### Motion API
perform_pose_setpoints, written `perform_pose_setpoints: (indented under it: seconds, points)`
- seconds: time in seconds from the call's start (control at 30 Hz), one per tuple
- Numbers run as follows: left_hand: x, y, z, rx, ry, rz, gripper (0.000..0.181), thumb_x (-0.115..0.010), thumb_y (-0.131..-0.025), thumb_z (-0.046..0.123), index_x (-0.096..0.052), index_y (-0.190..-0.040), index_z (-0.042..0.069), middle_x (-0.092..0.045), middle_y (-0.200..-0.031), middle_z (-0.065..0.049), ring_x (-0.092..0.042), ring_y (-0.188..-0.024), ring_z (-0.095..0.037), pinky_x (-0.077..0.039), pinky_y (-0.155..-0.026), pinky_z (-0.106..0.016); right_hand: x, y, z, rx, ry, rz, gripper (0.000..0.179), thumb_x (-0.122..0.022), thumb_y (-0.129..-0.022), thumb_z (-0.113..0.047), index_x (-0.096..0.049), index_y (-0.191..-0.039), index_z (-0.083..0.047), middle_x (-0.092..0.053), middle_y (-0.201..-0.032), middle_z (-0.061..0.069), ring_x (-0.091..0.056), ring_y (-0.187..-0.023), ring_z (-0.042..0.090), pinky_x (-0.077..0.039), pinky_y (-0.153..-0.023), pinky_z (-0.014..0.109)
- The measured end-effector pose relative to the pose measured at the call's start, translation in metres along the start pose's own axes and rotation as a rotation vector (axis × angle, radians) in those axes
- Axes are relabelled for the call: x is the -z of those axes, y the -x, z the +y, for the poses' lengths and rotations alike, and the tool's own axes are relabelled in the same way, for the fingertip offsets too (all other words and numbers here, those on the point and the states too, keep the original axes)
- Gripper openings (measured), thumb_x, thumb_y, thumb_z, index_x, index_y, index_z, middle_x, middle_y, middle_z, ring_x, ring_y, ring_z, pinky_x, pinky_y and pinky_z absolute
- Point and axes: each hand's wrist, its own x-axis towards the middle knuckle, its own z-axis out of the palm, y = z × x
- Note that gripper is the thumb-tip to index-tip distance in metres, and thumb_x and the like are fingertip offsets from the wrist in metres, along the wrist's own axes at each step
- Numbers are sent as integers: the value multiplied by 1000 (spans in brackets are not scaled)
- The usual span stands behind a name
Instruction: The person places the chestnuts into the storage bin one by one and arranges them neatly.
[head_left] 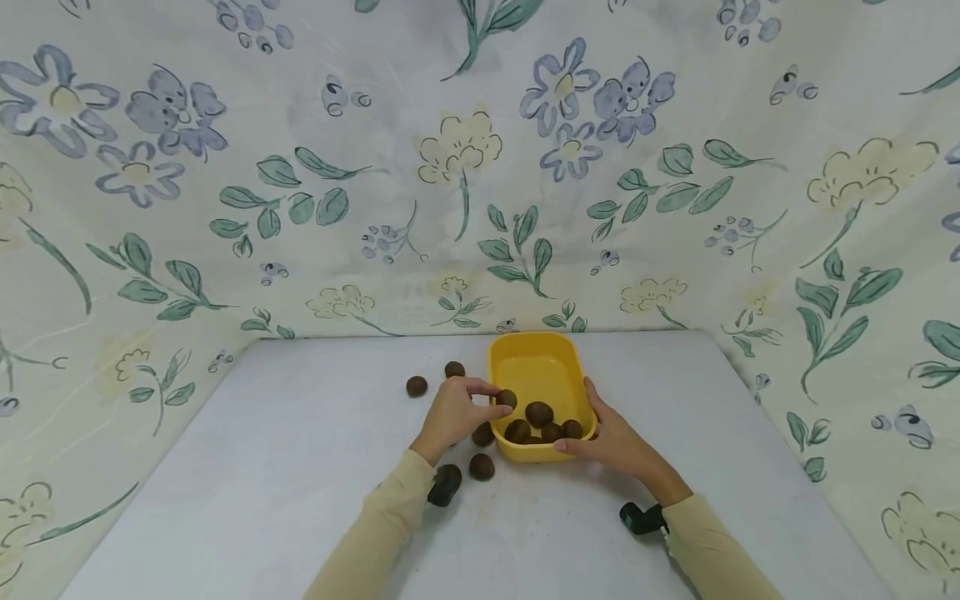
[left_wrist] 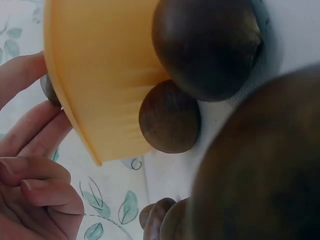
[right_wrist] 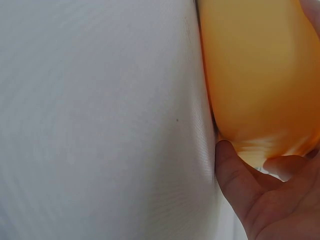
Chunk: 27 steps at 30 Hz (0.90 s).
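Your yellow plastic box [head_left: 536, 371] sits on the white counter [head_left: 285, 467], its open top up. At least five brown, chestnut-like pieces [head_left: 539, 413] lie in it, gathered at the end near you, with the floor of the far end bare. The box's long axis runs away from you, the short sides facing you and the patterned cloth [head_left: 465, 167] behind.

Your left hand [head_left: 453, 414] pinches one more brown piece [head_left: 506, 400] between thumb and forefinger, just inside the box's left rim. Your right hand [head_left: 615, 442] grips the near right corner, its thumb at the near rim and its fingers along the right wall.

Several loose pieces [head_left: 482, 467] lie on the counter to the left of the box, two of them well up toward the far edge.

The left wrist view shows what the head view hides: two loose pieces close by the outer wall, and the left hand's other fingers bent. There, the pinched piece is mostly behind the rim. The right wrist view shows the outer wall and your fingers against it, but not the contents.
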Motion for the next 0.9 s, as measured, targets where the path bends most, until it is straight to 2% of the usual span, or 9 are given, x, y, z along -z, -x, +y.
perform_pose_setpoints:
  seconds: [0.2, 0.43, 0.6, 0.73, 0.9]
  points:
    - [-5, -5, 3, -2, -123, -13, 36, -88, -81, 37, -81, -108, 14, -77, -121, -5, -66, -120, -27, -53, -105, -47, -1, -1, 0, -8, -3, 2, 129, -84, -79, -58, 2, -167, -18, -14, -175, 11, -24, -159, 39, -28, -123, 63]
    - [-10, -9, 7, -28, -271, -47, 39, -88, -82, 40, -81, -110, 14, -76, -123, -7, -68, -117, -28, -57, -98, -47, 1, 0, 0, 12, -3, -3, 132, -83, -78, -61, 3, -167, -16, -13, -175, 13, -24, -159, 40, -28, -123, 63]
    - [-15, -15, 7, -72, -371, -90, 39, -86, -83, 39, -80, -110, 12, -78, -116, -5, -71, -102, -19, -61, -87, -38, 1, 0, 1, 17, -10, -9, 131, -83, -79, -60, 3, -167, -16, -13, -175, 13, -24, -159, 40, -29, -123, 63]
    - [-18, -18, 9, -111, -418, -107, 35, -87, -83, 37, -81, -105, 11, -79, -108, -4, -68, -89, -15, -60, -80, -34, 1, 1, 0, 13, -10, -12, 131, -83, -78, -61, 3, -167, -17, -12, -175, 12, -23, -159, 40, -29, -123, 62]
    - [-20, -22, 12, -88, -411, -134, 30, -87, -84, 36, -80, -102, 12, -78, -102, -2, -63, -82, -14, -59, -81, -34, 1, 1, 1, 8, -21, -13, 131, -83, -79, -59, 4, -167, -17, -11, -175, 11, -22, -160, 39, -27, -124, 62]
